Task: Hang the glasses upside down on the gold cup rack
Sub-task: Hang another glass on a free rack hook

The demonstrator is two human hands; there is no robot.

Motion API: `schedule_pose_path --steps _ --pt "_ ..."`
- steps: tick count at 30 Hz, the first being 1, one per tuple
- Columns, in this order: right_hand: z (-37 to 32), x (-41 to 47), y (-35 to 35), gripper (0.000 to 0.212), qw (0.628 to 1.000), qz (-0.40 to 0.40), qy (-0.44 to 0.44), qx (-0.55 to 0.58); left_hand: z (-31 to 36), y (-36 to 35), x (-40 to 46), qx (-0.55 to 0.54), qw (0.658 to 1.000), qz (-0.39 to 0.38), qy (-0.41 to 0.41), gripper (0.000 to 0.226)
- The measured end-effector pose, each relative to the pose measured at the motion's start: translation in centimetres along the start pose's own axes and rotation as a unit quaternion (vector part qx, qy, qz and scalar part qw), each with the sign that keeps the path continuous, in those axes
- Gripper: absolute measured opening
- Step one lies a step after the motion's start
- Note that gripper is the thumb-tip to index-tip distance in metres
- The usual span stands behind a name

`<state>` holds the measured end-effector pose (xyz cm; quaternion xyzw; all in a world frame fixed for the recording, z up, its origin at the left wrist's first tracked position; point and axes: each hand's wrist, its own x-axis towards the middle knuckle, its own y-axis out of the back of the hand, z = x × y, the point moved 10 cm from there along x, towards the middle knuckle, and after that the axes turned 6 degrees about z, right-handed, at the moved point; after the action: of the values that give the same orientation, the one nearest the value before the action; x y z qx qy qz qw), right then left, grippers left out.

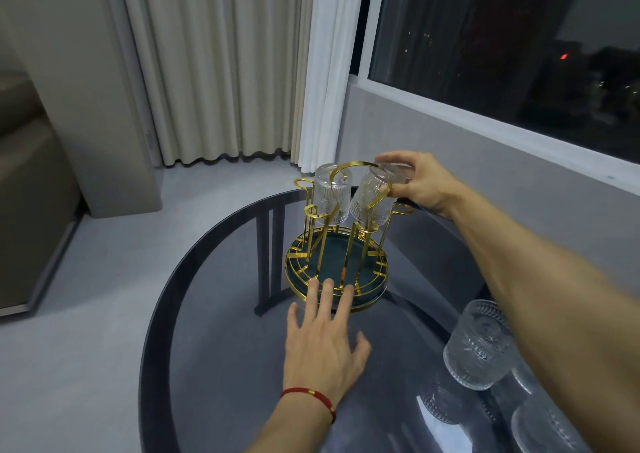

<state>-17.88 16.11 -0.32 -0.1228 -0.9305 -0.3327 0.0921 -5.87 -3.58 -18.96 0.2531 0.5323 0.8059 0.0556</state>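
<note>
Head view: right hand (420,184) tilts glass (372,198) onto gold rack (337,272).

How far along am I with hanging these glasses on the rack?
One glass already hangs upside down on the gold rack. Your right hand is tilting a second glass onto a prong; the left hand steadies the base. At least one upright glass waits on the table.

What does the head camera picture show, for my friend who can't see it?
A person's right hand lowers a tilted, upside-down glass onto a gold cup rack on a dark glass table, while the left hand steadies the rack's base. Another glass already hangs there, and more glasses wait nearby.
</note>
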Motion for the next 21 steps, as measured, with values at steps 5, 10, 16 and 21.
schedule_pose_path --steps 5,10,16,21 --pt "1.0 0.1 -1.7 0.066 0.999 -0.035 -0.027 0.017 -0.1 0.0 0.0 -0.003 1.0 0.0 0.002 0.074" --pt "2.2 0.0 -2.0 0.079 0.992 -0.081 -0.091 0.016 -0.2 -0.1 0.0 0.004 1.0 -0.004 0.004 0.074" --pt "3.9 -1.2 -2.7 0.062 0.969 -0.078 -0.152 0.181 0.0 0.2 0.0 0.004 1.0 -0.003 0.005 0.074" --pt "3.3 -1.4 -2.7 0.069 0.99 -0.027 -0.125 0.063 -0.1 0.3 0.0 0.005 1.0 -0.006 0.004 0.073"
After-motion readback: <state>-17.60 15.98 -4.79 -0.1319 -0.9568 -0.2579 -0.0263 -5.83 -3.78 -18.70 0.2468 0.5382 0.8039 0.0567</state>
